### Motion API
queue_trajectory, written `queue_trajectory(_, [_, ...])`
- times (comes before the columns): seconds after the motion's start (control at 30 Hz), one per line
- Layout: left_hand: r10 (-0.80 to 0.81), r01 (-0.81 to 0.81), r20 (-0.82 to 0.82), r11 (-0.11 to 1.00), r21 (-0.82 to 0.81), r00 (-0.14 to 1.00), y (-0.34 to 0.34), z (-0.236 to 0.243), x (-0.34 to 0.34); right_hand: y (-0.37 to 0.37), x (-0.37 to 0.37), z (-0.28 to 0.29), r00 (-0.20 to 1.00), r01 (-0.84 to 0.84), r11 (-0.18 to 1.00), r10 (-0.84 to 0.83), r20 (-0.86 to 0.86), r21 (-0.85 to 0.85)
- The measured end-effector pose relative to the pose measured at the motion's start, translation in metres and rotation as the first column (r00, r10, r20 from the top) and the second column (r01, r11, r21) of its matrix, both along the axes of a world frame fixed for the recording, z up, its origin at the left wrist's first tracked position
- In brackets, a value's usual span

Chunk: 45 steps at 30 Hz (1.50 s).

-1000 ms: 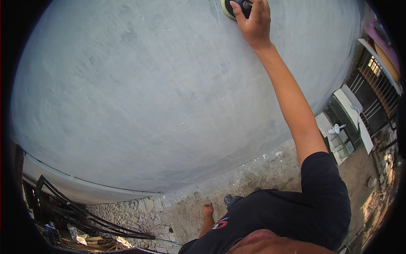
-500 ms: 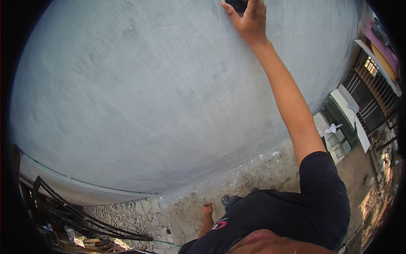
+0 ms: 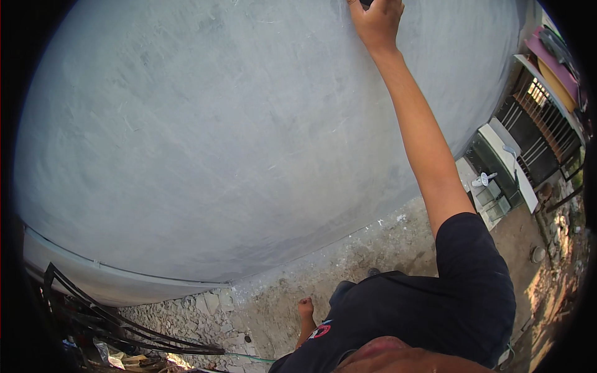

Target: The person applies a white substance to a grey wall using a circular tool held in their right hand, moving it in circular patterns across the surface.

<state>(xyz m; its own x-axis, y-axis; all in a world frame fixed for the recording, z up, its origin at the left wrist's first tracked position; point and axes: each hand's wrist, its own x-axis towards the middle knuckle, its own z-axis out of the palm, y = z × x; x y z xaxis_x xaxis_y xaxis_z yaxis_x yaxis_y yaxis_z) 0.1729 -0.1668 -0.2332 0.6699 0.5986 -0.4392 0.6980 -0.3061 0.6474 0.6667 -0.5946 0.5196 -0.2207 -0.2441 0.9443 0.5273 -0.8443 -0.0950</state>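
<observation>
My right hand (image 3: 377,23) is raised at the top of the view, the arm stretched far up along a grey plastered wall (image 3: 236,137). Its fingers are wrapped round a black hand-held block (image 3: 367,2), pressed to the wall surface. Most of that block is cut off by the upper edge or covered by the hand, so its exact kind does not show. Low beside my body hangs my left hand (image 3: 305,306), fingers curled in, with nothing visible in it. The wall shows pale streaks and scratch-like marks.
Rough ground (image 3: 273,326) with white splashes runs along the wall's foot. Black bent bars (image 3: 124,323) stand at lower left beside rubble (image 3: 168,317). On the right are a glass-sided tank (image 3: 494,165), a white cup (image 3: 479,180) and a barred metal frame (image 3: 547,121).
My right hand has slid up and slightly right along the wall with the black block, which now shows less. My left hand stays low at my side.
</observation>
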Motion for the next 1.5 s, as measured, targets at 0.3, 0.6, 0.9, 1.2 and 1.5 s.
queue_trajectory(0.3, [0.037, -0.035, 0.06, 0.999, -0.042, 0.998, 0.084, -0.003, -0.03, 0.022, 0.004, -0.008, 0.991, -0.119, 0.96, 0.131, -0.031, 0.254])
queue_trajectory(0.6, [0.103, -0.084, 0.099, 0.98, -0.182, 0.99, 0.173, 0.007, -0.078, 0.05, -0.009, -0.031, 0.967, -0.185, 0.927, 0.231, -0.109, 0.327])
queue_trajectory(0.9, [0.144, -0.142, 0.004, 0.975, -0.169, 0.99, 0.199, 0.01, -0.091, 0.035, 0.005, -0.01, 0.987, -0.06, 0.908, 0.115, -0.109, 0.414])
queue_trajectory(1.2, [0.158, -0.14, 0.058, 0.962, -0.236, 0.986, 0.203, 0.011, -0.08, 0.012, 0.034, 0.008, 0.994, -0.046, 0.848, 0.089, -0.056, 0.528])
queue_trajectory(1.5, [0.209, -0.18, 0.071, 0.941, -0.287, 0.975, 0.227, 0.009, -0.099, 0.031, 0.04, 0.016, 0.997, -0.078, 0.876, 0.082, 0.013, 0.477])
